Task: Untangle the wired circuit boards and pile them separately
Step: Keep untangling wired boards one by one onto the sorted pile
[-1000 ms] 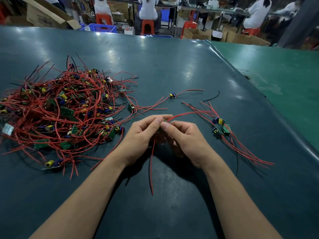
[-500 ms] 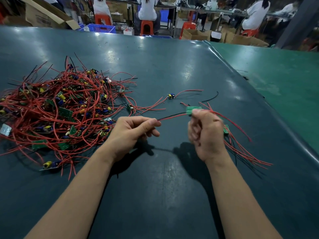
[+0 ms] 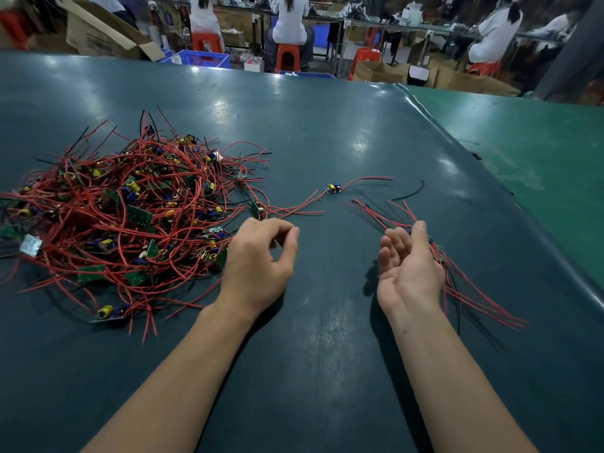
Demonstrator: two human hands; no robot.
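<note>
Left hand (image 3: pixel 258 259) hovering at the near-right edge of the tangled heap of wired circuit boards (image 3: pixel 130 217), fingers loosely curled, thumb and forefinger apart with nothing pinched between them; likely poised to pick the next board from the fringe, where wires lie loosest. Right hand (image 3: pixel 407 259) palm turned inward, fingers straight and relaxed, holding nothing, resting just beside the sorted pile (image 3: pixel 457 276), which lies to its outer side and partly behind it. Probably a release posture, a board just laid with the others, though that is only a reading of the pose.

Sorted pile kept well apart from the heap, on the far side of the right hand, presumably so freed wires cannot snag again. Red and black leads there lying roughly parallel, long axis running diagonally: one end of the bundle fanning out beyond the right fingertips, the other trailing toward the right forearm and the counter (image 3: pixel 327 371) edge. Boards in that pile mostly hidden by the hand.

Beyond both hands, between them, a single wired board (image 3: pixel 333 188) lying alone, yellow and blue parts up, leads stretched sideways, one set toward the heap, the other away from it. Farther right, a loose black wire (image 3: pixel 408 192). Heap itself with no common direction, wires looping every way.

Most of the sorting still ahead, judging by the heap's bulk.
</note>
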